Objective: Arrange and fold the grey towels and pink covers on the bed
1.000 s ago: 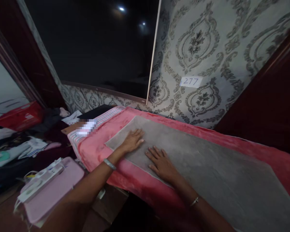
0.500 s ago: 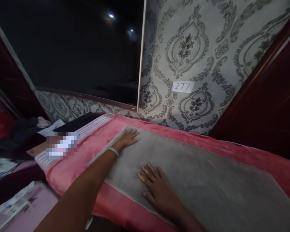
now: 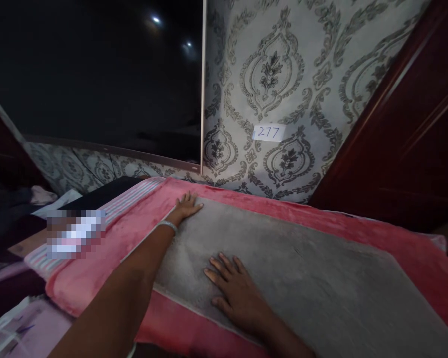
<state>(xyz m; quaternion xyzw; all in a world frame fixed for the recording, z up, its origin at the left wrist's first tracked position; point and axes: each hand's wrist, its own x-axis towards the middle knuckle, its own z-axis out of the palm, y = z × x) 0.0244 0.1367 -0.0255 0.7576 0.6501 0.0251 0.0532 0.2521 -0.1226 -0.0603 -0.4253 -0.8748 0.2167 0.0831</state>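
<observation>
A long grey plush cloth [image 3: 302, 278] lies spread out over a pink fleece blanket [image 3: 112, 258]. My left hand [image 3: 186, 206], with a pale bracelet at its wrist, rests at the far left corner of the grey cloth, its fingers spread and holding nothing. Closer to me, my right hand [image 3: 237, 291] lies palm down on the grey cloth, fingers apart, near its front edge. The cloth looks mostly flat, with faint creases toward its right half.
A large dark screen [image 3: 97, 74] stands behind on the left, before a patterned wall bearing a paper label [image 3: 269, 132] reading 277. Dark red wood [image 3: 395, 149] rises at the right. A blurred-out item [image 3: 76, 233] lies on the blanket's striped border. Clothes are heaped at the left.
The view has shifted slightly to the right. My left hand has moved a little outward to the cloth's far left corner; the right hand stays spread in about the same spot.
</observation>
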